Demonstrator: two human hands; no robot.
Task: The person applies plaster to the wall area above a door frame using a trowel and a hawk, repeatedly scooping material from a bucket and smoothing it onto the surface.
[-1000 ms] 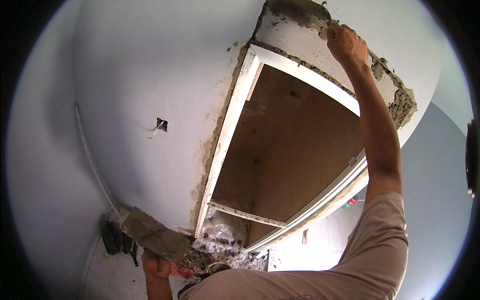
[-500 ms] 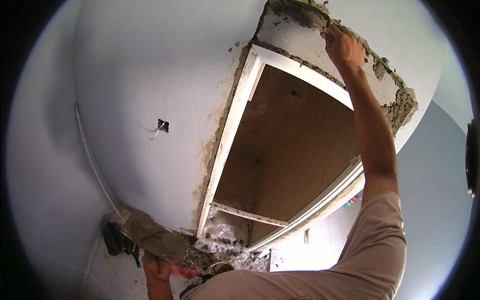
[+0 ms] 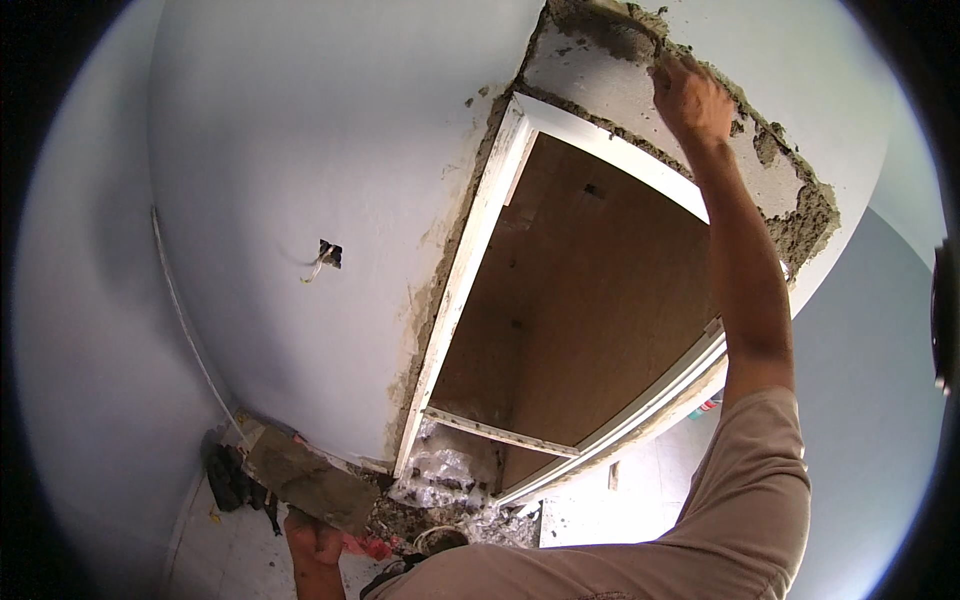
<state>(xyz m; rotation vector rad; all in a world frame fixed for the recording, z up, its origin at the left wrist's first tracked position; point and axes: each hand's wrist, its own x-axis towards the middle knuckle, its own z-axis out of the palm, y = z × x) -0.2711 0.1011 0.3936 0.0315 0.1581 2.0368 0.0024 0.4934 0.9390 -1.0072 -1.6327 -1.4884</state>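
My right hand [image 3: 693,100] is raised to the strip of wall above the white door frame [image 3: 458,290]. Its fingers are closed, and whatever they grip is hidden behind them. Wet grey mortar [image 3: 800,228] clings to this strip, thickest at its upper left end and its lower right corner, with a pale bare panel [image 3: 590,75] between. Low at the left, my left hand [image 3: 313,540] is closed at the near edge of a mortar board [image 3: 310,482], a flat rectangular piece smeared with grey mortar and held up above the floor.
A brown wooden panel [image 3: 600,290] fills most of the frame. Clear plastic sheeting [image 3: 445,465] and rubble lie at its foot. Wires stick out of a wall box [image 3: 329,254]. A dark bag [image 3: 232,475] stands in the left corner, and a pale cable [image 3: 180,310] runs down the wall.
My right hand has shifted very slightly down along the mortar strip. The view has moved a little; my left hand and the mortar board stay in place.
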